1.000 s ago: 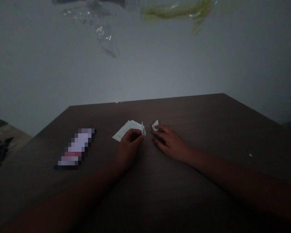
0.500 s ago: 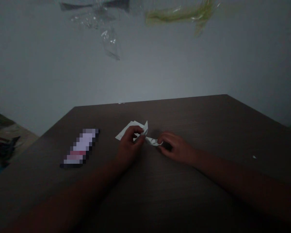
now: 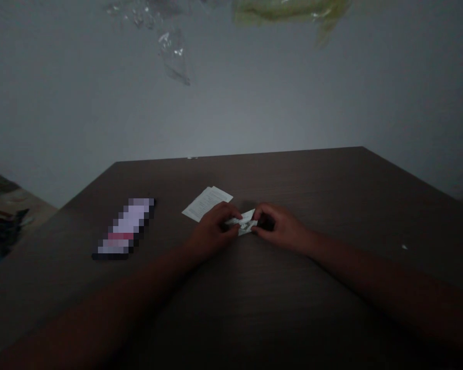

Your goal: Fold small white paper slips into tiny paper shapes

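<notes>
Left hand (image 3: 218, 227): shifted toward the right hand (image 3: 283, 226), pinching creased paper (image 3: 247, 217).
Right hand: pinching its opposite end.
Creased paper: just right of the printed paper (image 3: 206, 203).
Tear risk: possible from uneven pulling.

Tabletop (image 3: 312, 180): dark brown, wood grain | wall (image 3: 273, 103): grey | papers (image 3: 205, 203): white, grey print | paper slip (image 3: 247, 224): white, grey patches | phone (image 3: 129, 221): lilac, crimson band, black edge | plastic strip (image 3: 285, 11): yellow

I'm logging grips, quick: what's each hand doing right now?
Left hand: closed, holding the small paper by its left end.
Right hand: closed, pinching the same paper's right end.
</notes>
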`<state>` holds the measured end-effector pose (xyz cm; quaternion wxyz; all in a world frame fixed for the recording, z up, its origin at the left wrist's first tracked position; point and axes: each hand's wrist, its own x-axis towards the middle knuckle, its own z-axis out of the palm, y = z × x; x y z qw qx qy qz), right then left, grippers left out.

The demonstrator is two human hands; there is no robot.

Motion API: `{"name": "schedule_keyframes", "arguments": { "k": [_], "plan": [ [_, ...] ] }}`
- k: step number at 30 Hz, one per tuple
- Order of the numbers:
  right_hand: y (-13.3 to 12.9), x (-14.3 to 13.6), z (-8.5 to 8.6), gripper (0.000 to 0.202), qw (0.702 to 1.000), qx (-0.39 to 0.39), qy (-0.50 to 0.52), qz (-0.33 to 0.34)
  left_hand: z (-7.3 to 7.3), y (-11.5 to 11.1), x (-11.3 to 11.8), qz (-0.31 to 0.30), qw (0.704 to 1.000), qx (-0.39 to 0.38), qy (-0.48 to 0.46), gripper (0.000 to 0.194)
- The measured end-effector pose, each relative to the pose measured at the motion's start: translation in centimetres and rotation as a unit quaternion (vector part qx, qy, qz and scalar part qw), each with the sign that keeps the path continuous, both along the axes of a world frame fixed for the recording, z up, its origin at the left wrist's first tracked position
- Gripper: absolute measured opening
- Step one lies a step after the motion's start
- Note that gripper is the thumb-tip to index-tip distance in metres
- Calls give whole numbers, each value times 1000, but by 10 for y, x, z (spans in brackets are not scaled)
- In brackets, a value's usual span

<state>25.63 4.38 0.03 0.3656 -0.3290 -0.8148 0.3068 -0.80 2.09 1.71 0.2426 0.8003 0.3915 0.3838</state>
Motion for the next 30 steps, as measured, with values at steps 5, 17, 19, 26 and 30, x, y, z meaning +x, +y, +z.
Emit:
{"name": "schedule_keyframes", "arguments": {
  "k": [5, 17, 19, 26, 30],
  "plan": [
    [2, -1, -5, 21, 998, -56, 6, -13, -4, 1, 0, -2, 1000, 17, 10, 14],
    [1, -2, -7, 28, 991, -109, 74, -17, -7, 6, -2, 22, 1000, -10, 5, 18],
    [-1, -1, -6, 27, 993, -93, 61, -26, -7, 8, -3, 22, 1000, -17, 7, 18],
    [-5, 1, -3, 26, 998, -43, 26, -45, -10, 9, -5, -8, 1000, -6, 4, 20],
    [-4, 0, -2, 26, 998, -36, 30, -52, -12, 9, -4, -28, 1000, -1, -3, 20]
  ]
}}
